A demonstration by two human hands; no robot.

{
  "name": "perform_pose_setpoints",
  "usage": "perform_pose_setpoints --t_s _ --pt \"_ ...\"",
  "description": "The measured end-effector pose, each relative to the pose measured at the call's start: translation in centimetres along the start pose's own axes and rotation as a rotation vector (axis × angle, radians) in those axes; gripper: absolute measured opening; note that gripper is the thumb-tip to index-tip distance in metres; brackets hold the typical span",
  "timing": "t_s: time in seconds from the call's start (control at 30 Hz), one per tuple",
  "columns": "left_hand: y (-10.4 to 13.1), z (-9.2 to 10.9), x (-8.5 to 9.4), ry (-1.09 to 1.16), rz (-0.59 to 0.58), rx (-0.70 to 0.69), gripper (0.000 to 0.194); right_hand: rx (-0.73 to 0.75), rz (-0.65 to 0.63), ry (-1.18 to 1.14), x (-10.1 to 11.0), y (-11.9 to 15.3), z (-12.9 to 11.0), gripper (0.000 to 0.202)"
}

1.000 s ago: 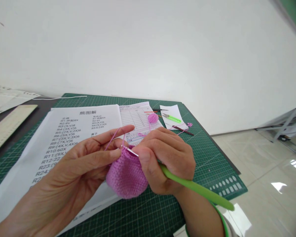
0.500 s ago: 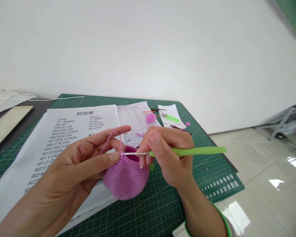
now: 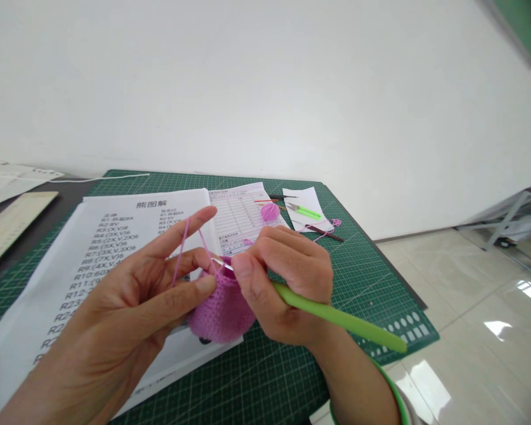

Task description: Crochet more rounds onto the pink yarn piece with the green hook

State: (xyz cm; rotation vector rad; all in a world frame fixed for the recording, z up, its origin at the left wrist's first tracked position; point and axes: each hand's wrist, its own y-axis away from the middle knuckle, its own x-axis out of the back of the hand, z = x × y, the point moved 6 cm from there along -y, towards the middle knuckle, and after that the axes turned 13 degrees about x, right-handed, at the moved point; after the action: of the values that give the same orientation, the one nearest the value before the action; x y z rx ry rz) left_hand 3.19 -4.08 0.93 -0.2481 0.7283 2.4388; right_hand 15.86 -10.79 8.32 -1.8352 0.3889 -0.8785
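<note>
A pink crocheted pouch-like piece (image 3: pixel 223 313) hangs below my hands, its round opening facing up. My left hand (image 3: pixel 146 295) pinches its rim between thumb and fingers. Pink yarn (image 3: pixel 182 248) runs over the raised left index finger and down to the rim. In my right hand (image 3: pixel 287 283) is a crochet hook (image 3: pixel 349 323) with a thick green handle, gripped like a pen. Its metal tip lies at the rim by the left fingertips, with yarn around it. The right fingers cover part of the hook's shaft and the piece's right side.
Printed pattern sheets (image 3: pixel 159 203) lie on a green cutting mat (image 3: pixel 265 383). Farther back are a pink yarn ball (image 3: pixel 270 212), green-handled thread snips (image 3: pixel 307 211) on white paper, and a dark stick (image 3: pixel 330 234). A ruler (image 3: pixel 17 221) is at left; a white wall rises behind.
The hook has tilted, its handle end swinging down and its tip angling up. My right hand has shifted left toward the rim. The left index finger has moved up and left with the yarn.
</note>
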Motion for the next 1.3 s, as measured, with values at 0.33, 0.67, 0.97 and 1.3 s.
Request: perform_pose_setpoints --t_s 0.33,0.67,0.97,1.3 --pt "0.2 0.6 -0.5 -0.039 0.065 -0.061 0.082 -0.061 -0.022 0.038 -0.5 0.2 0.1 0.021" --pt "0.4 1.1 -0.9 -0.079 0.025 -0.118 0.075 -0.061 0.021 -0.009 -0.6 0.1 0.0 0.029" --pt "0.7 1.4 -1.3 -0.085 0.100 -0.119 0.066 -0.291 -0.016 -0.260 -1.7 0.5 1.5 0.038" --pt "0.3 1.8 -0.2 -0.053 0.172 -0.197 0.068 -0.616 -0.164 -0.629 -3.3 1.3 2.6 0.028"
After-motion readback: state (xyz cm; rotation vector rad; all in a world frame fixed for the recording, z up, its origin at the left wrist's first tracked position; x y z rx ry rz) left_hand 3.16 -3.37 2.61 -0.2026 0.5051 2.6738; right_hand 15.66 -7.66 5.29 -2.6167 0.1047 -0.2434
